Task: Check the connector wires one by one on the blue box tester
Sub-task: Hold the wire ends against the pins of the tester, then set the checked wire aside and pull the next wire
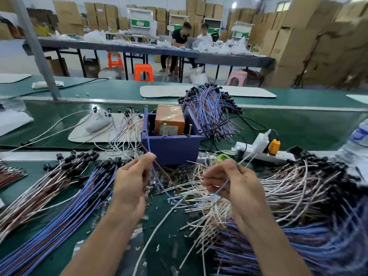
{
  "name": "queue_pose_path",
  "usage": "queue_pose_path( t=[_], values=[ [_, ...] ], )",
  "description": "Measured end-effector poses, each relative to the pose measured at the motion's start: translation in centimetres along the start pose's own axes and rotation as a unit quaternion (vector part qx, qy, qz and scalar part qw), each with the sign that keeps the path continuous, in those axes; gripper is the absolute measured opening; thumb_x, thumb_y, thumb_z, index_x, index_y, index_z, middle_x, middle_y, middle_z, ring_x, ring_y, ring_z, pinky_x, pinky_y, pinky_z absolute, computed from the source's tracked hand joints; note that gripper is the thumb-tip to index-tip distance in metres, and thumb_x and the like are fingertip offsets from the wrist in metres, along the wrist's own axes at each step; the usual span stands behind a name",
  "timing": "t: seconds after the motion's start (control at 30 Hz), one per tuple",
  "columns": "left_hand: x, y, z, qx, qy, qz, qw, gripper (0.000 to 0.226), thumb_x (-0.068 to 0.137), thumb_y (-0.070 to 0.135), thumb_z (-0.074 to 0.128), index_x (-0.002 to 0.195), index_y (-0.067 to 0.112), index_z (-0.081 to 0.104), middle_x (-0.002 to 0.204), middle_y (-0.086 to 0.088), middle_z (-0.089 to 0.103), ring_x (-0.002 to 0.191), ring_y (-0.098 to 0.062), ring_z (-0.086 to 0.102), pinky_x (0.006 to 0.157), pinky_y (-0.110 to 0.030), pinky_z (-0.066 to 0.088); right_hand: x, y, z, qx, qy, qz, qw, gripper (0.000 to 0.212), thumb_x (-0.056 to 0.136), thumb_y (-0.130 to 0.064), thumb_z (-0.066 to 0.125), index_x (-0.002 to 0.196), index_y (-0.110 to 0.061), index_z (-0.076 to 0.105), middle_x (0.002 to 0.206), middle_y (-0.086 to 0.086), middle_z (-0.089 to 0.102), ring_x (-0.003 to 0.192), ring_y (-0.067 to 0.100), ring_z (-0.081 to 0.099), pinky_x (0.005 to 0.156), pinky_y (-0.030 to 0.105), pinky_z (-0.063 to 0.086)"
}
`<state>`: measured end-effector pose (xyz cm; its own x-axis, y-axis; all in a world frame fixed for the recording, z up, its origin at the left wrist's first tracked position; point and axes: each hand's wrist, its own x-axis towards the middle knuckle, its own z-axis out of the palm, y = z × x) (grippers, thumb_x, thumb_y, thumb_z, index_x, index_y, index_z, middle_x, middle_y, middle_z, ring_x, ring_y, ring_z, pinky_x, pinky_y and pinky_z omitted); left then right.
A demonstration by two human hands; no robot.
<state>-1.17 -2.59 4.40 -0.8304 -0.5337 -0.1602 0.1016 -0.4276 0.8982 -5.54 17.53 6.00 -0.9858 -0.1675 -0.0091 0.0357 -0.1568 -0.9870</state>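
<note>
The person stands at the green-matted tabletop with the open-topped blue plastic box tester just beyond both hands, an orange block sitting inside it. The left hand has thumb and fingertips pinched on a pair of thin blue and brown insulated wires, which run up toward the near wall of the tester. The right hand is curled round a single thin lilac-blue wire that droops in a soft loop below the fingers. To the right lies a tangled heap of white and blue connector wires; to the left, straighter bundles of blue, brown and white wires with black connectors.

These wires look featherlight and floppy. They will bend wherever they are not supported and snag easily on their neighbours in the heap. The insulation seems smooth, so a loose pinch could slip. I would take each one close to its end, just behind the terminal, so the tip can be steered onto the tester. The slack should be drawn out slowly rather than yanked. The crimped ends are probably the delicate part.
</note>
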Motion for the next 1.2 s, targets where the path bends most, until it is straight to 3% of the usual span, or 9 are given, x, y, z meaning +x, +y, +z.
queue_pose_path(
  t=[0.1, 0.27, 0.43, 0.57, 0.7, 0.83, 0.97, 1.13, 1.2],
  values=[
    [0.1, 0.2, -0.2, 0.004, 0.012, 0.005, 1.000, 0.025, 0.082, 0.025, 0.079, 0.059, 0.021, 0.069, 0.061, 0.006, 0.055, 0.059, -0.010, 0.044, 0.067, -0.031, 0.039, -0.5, -1.7, -4.3, -0.092, 0.058, -0.041, 0.993, 0.055, 0.109, -0.029, 0.042, 0.065, -0.010, 0.069, 0.070, 0.018, 0.073, 0.060, 0.029, 0.064, 0.059, 0.039, 0.053],
    [-0.3, -0.3, 0.7, 0.025, -0.040, 0.017, 0.999, 0.012, 0.076, 0.022, 0.081, 0.067, 0.017, 0.075, 0.061, 0.006, 0.062, 0.054, -0.007, 0.053, 0.056, -0.020, 0.044, -1.6, -3.6, -10.9, -0.121, 0.099, -0.014, 0.988, 0.053, 0.109, -0.023, 0.043, 0.060, -0.015, 0.061, 0.057, 0.014, 0.067, 0.041, 0.021, 0.053, 0.038, 0.026, 0.043],
    [-2.2, -2.0, 3.8, 0.203, -0.111, 0.048, 0.972, 0.023, 0.079, 0.015, 0.084, 0.057, 0.017, 0.076, 0.053, 0.003, 0.059, 0.048, -0.008, 0.050, 0.054, -0.019, 0.045, -3.0, -5.2, -16.4, -0.231, 0.147, -0.008, 0.962, 0.058, 0.107, -0.027, 0.048, 0.051, -0.016, 0.057, 0.045, 0.000, 0.051, 0.038, 0.012, 0.048, 0.038, 0.020, 0.037],
    [-5.3, -3.2, 6.8, 0.425, -0.252, 0.089, 0.865, 0.009, 0.071, 0.028, 0.087, 0.065, 0.028, 0.080, 0.057, 0.005, 0.071, 0.048, -0.001, 0.056, 0.049, -0.016, 0.045, -4.0, -7.3, -19.9, -0.472, 0.148, 0.005, 0.869, 0.048, 0.101, -0.030, 0.052, 0.058, -0.014, 0.065, 0.043, 0.002, 0.056, 0.042, 0.014, 0.052, 0.053, 0.031, 0.039],
    [-7.7, -5.2, 9.8, 0.572, -0.348, 0.150, 0.728, 0.006, 0.068, 0.045, 0.079, 0.070, 0.049, 0.076, 0.060, 0.024, 0.069, 0.054, 0.007, 0.064, 0.049, -0.010, 0.044, -4.2, -8.5, -21.6, -0.627, 0.169, 0.056, 0.758, 0.041, 0.098, -0.031, 0.053, 0.064, -0.011, 0.063, 0.065, 0.009, 0.063, 0.066, 0.026, 0.058, 0.061, 0.034, 0.038],
    [-8.3, -7.2, 11.7, 0.610, -0.336, 0.261, 0.668, 0.007, 0.069, 0.055, 0.076, 0.074, 0.051, 0.076, 0.065, 0.032, 0.068, 0.071, 0.003, 0.062, 0.079, -0.005, 0.037, -4.0, -7.4, -22.8, -0.700, 0.174, 0.051, 0.691, 0.033, 0.099, -0.030, 0.052, 0.070, -0.015, 0.051, 0.066, 0.002, 0.052, 0.065, 0.024, 0.052, 0.053, 0.032, 0.037],
    [-7.6, -8.2, 11.6, 0.588, -0.301, 0.295, 0.690, 0.013, 0.067, 0.059, 0.082, 0.076, 0.051, 0.075, 0.062, 0.036, 0.059, 0.091, 0.006, 0.053, 0.084, -0.010, 0.031, -3.9, -6.1, -23.6, -0.675, 0.152, 0.094, 0.715, 0.037, 0.093, -0.039, 0.065, 0.069, -0.011, 0.062, 0.064, 0.005, 0.064, 0.062, 0.023, 0.062, 0.062, 0.037, 0.053],
    [-7.1, -7.9, 10.4, 0.553, -0.288, 0.246, 0.742, 0.022, 0.064, 0.055, 0.088, 0.082, 0.048, 0.077, 0.096, 0.032, 0.065, 0.105, 0.007, 0.054, 0.095, -0.028, 0.043, -4.8, -5.0, -22.2, -0.695, 0.244, -0.022, 0.677, 0.038, 0.090, -0.050, 0.068, 0.066, -0.024, 0.056, 0.054, -0.006, 0.056, 0.053, 0.018, 0.055, 0.055, 0.030, 0.042],
    [-6.5, -7.4, 9.8, 0.532, -0.278, 0.216, 0.770, 0.021, 0.065, 0.051, 0.090, 0.082, 0.050, 0.078, 0.101, 0.028, 0.067, 0.103, 0.009, 0.057, 0.093, -0.020, 0.044, -5.0, -4.3, -20.4, -0.693, 0.244, -0.052, 0.676, 0.040, 0.091, -0.052, 0.066, 0.064, -0.026, 0.052, 0.052, -0.009, 0.053, 0.052, 0.017, 0.052, 0.054, 0.030, 0.041]
  ],
)
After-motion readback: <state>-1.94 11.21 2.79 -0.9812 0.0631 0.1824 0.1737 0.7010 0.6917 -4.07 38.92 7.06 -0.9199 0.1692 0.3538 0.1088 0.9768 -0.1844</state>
